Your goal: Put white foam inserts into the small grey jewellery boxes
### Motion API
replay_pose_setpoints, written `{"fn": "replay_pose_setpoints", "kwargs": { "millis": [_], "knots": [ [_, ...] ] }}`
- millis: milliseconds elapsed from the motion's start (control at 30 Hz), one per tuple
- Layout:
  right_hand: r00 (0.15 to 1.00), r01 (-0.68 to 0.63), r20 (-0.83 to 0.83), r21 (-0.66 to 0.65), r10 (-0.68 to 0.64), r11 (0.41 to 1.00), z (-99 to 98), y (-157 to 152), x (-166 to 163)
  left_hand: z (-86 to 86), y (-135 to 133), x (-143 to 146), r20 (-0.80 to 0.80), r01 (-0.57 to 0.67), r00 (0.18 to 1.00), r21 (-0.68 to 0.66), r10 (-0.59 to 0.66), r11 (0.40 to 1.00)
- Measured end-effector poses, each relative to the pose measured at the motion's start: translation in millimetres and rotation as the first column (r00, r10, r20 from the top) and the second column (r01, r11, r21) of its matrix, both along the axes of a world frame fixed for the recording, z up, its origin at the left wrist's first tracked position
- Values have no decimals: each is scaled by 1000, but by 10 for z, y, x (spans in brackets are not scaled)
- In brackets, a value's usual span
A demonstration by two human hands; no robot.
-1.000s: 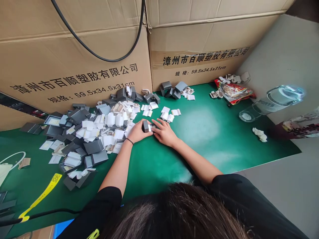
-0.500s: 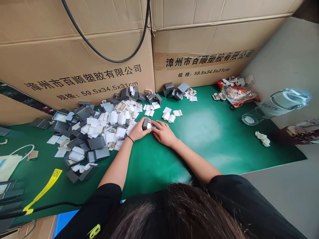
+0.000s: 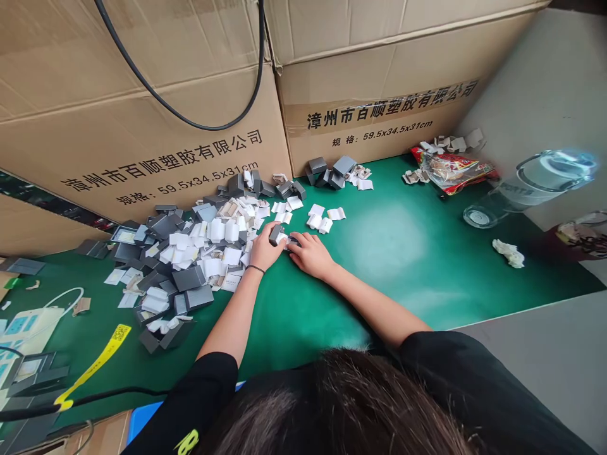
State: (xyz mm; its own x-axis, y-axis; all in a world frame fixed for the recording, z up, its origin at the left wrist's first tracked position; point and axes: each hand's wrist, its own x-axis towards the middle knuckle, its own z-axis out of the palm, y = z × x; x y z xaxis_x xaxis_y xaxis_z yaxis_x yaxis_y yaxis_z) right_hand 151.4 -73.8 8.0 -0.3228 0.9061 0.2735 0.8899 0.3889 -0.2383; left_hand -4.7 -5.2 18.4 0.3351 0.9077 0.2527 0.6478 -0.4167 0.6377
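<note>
My left hand [image 3: 263,251] is closed round a small grey box [image 3: 275,234] that stands on the green mat [image 3: 393,246]. My right hand [image 3: 309,253] lies just right of it, fingers curled and pressing at the box's open side, where a bit of white paper shows. Both hands work together at the right edge of a big heap of grey boxes and white folded paper slips [image 3: 190,259].
Two large cardboard cartons [image 3: 360,82] stand along the back of the mat, a black cable [image 3: 180,114] draped over them. A few more grey boxes [image 3: 332,170] sit by the cartons. A snack bag [image 3: 450,167], a clear bottle [image 3: 526,186] and a crumpled tissue [image 3: 508,252] lie to the right.
The hands stay on the same box with small finger shifts; the view has swung slightly, showing more of the mat's left side.
</note>
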Motion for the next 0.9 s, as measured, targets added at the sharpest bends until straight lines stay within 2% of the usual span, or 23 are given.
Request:
{"fn": "replay_pose_setpoints", "kwargs": {
  "millis": [433, 633, 900],
  "knots": [
    [1000, -4, 7, -30, 4, 1000, 38, -7, -3, 47, 11, -7, 77, 52, 996, -107, -44, 993],
    [1000, 27, 11, -28, -27, 999, 52, 22, -37, 29, 18, -5, 74, 22, 997, -82, -16, 996],
    [998, 44, 49, -38, -42, 998, 86, 17, -70, 30, -31, 71, -30, -57, 998, 14, 58, 998]
  ]
}}
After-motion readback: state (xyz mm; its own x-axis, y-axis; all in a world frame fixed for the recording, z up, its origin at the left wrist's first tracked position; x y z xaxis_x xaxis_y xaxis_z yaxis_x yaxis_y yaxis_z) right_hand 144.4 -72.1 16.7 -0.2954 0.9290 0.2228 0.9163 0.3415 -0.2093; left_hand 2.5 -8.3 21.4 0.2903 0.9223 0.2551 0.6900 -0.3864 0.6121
